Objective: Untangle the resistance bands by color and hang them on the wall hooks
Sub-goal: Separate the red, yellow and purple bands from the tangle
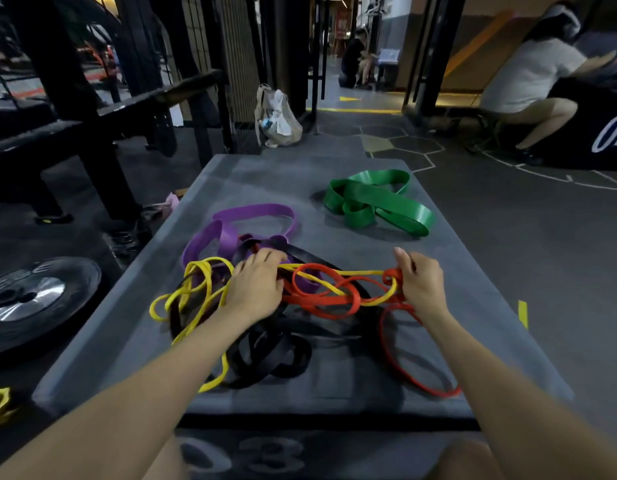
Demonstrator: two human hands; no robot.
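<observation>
Right hand (419, 284) pinches the red band (329, 301) and yellow band (196, 289); left hand (256, 284) grips the knot. Judged light, stretchy, grippy: hold beside crossings.

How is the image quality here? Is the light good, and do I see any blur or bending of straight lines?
Head view: the light is dim, with brighter spots far back in the doorway; the green band shows soft glare; the mat edges bow outward from the wide lens; the left hand and right hand on the red band look slightly soft; the corners are dark.
</observation>
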